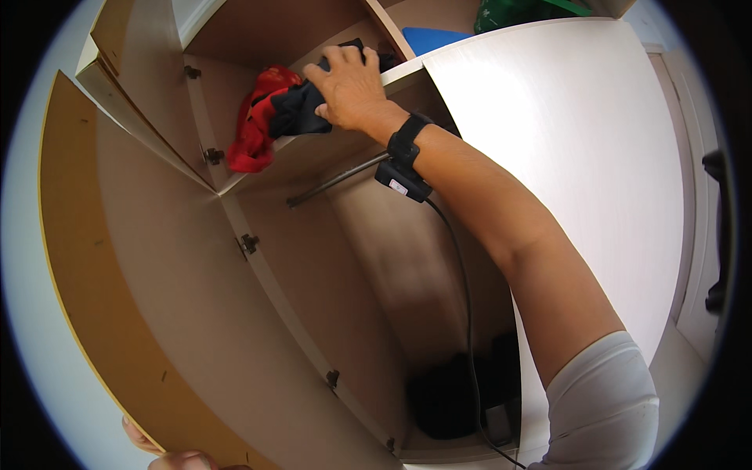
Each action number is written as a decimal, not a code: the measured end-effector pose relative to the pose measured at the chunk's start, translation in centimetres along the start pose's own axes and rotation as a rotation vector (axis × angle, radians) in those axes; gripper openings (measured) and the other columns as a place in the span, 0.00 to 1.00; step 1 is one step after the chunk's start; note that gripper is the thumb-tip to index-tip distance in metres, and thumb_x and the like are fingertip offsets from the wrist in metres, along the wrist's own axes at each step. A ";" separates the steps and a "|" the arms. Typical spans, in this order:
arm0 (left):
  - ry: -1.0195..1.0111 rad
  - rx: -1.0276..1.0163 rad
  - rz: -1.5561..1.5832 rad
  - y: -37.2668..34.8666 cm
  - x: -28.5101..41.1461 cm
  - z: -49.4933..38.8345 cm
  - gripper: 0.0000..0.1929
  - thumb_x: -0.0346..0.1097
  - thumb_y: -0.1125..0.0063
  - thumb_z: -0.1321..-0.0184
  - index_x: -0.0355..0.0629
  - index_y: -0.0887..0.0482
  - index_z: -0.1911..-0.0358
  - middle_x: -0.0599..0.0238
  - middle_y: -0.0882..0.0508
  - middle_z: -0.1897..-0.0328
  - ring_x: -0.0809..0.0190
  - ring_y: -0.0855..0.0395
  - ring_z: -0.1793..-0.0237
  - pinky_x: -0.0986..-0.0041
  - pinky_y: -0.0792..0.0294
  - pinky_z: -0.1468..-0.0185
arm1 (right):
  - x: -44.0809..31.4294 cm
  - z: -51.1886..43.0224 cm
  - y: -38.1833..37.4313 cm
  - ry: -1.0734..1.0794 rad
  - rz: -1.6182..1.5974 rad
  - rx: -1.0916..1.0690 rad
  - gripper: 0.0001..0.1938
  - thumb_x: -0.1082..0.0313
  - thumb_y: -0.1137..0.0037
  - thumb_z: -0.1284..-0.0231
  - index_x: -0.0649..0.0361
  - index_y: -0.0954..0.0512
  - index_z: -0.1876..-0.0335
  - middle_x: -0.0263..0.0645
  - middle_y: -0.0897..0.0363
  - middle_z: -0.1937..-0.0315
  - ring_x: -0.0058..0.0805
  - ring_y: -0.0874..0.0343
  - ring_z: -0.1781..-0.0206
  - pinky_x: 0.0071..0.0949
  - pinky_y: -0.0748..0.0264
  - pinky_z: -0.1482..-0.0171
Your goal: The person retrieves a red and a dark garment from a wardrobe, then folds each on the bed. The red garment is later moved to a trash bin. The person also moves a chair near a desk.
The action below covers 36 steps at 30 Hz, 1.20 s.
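Red and dark cloth items lie bunched in the upper compartment of a wardrobe, the red cloth hanging a little over the shelf's front edge. On the dark cloth rests my right hand, its fingers bent and spread; whether they grip the fabric cannot be made out. A black strap with a small black device and a cable is on my right wrist. At the bottom left, my left hand holds the edge of the open wardrobe door, mostly cut off by the picture's rim.
Below the shelf, a metal hanging rail crosses the tall compartment, with a black item at its bottom. A closed white door panel stands right. Blue and green items sit in the upper right compartment. The cable hangs across the opening.
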<state>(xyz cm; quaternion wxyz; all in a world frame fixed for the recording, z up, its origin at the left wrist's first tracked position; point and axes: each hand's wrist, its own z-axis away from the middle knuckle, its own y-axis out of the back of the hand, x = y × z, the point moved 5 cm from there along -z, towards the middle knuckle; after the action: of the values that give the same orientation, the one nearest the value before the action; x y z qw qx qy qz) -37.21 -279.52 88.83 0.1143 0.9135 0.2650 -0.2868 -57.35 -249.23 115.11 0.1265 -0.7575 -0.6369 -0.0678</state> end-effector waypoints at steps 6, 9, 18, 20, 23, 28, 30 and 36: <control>-0.047 0.003 0.029 -0.5 -0.4 -0.4 0.23 0.57 0.68 0.29 0.52 0.30 0.77 0.72 0.23 0.68 0.59 0.28 0.42 0.40 0.43 0.34 | -3.4 -1.7 -3.5 0.057 -0.089 -0.316 0.44 0.62 0.33 0.51 0.37 0.44 0.26 0.44 0.38 0.31 0.47 0.45 0.27 0.62 0.59 0.29; -0.050 -0.019 0.011 -0.8 -0.3 -0.4 0.23 0.57 0.68 0.29 0.52 0.31 0.77 0.72 0.23 0.68 0.59 0.28 0.41 0.40 0.44 0.34 | -4.5 -2.2 -5.4 -0.017 -0.065 -0.459 0.43 0.64 0.37 0.47 0.36 0.47 0.24 0.43 0.33 0.35 0.45 0.39 0.30 0.53 0.48 0.32; -0.029 -0.038 0.001 -0.8 -0.2 0.4 0.21 0.55 0.67 0.29 0.53 0.31 0.76 0.73 0.24 0.67 0.61 0.29 0.40 0.40 0.46 0.32 | -4.5 -2.9 -6.9 -0.115 -0.073 -0.244 0.15 0.65 0.45 0.44 0.46 0.18 0.51 0.40 0.24 0.47 0.40 0.30 0.40 0.45 0.34 0.42; -0.019 -0.030 0.010 -0.5 -0.1 0.5 0.21 0.55 0.67 0.29 0.53 0.32 0.76 0.73 0.24 0.66 0.61 0.29 0.40 0.40 0.46 0.32 | -4.3 -2.6 -6.3 -0.126 -0.100 -0.200 0.13 0.66 0.46 0.45 0.47 0.17 0.54 0.40 0.24 0.49 0.41 0.29 0.41 0.46 0.33 0.43; 0.001 -0.012 0.032 -0.2 0.1 0.8 0.21 0.55 0.67 0.29 0.54 0.32 0.76 0.74 0.24 0.66 0.61 0.29 0.40 0.40 0.47 0.31 | -3.7 -2.1 -4.9 -0.167 -0.164 -0.142 0.13 0.66 0.46 0.45 0.48 0.17 0.54 0.44 0.24 0.50 0.43 0.29 0.42 0.49 0.31 0.46; 0.008 -0.013 0.058 0.2 0.1 0.4 0.20 0.54 0.66 0.28 0.54 0.32 0.76 0.74 0.25 0.66 0.62 0.29 0.39 0.40 0.48 0.29 | -0.8 -2.3 -2.3 -0.271 -0.302 -0.010 0.14 0.66 0.46 0.45 0.49 0.17 0.53 0.46 0.26 0.49 0.48 0.30 0.42 0.49 0.32 0.42; -0.025 -0.075 0.027 0.1 0.0 -0.2 0.19 0.53 0.65 0.29 0.54 0.32 0.76 0.73 0.25 0.67 0.61 0.29 0.39 0.40 0.49 0.28 | 0.6 -2.4 -1.5 -0.341 -0.417 0.080 0.15 0.66 0.45 0.47 0.49 0.18 0.52 0.47 0.27 0.49 0.50 0.31 0.41 0.49 0.32 0.42; -0.100 -0.053 -0.007 0.1 0.6 -1.7 0.21 0.53 0.62 0.29 0.49 0.30 0.76 0.66 0.24 0.68 0.56 0.26 0.40 0.40 0.50 0.27 | 5.6 -3.1 0.0 -0.492 -0.754 0.268 0.18 0.69 0.42 0.51 0.56 0.20 0.50 0.57 0.21 0.52 0.54 0.21 0.49 0.44 0.27 0.44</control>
<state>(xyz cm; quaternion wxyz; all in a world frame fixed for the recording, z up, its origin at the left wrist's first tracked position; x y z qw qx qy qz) -35.99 -278.71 89.90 0.1506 0.8938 0.2696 -0.3253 -56.20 -244.82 119.57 0.0350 -0.4440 -0.8818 0.1552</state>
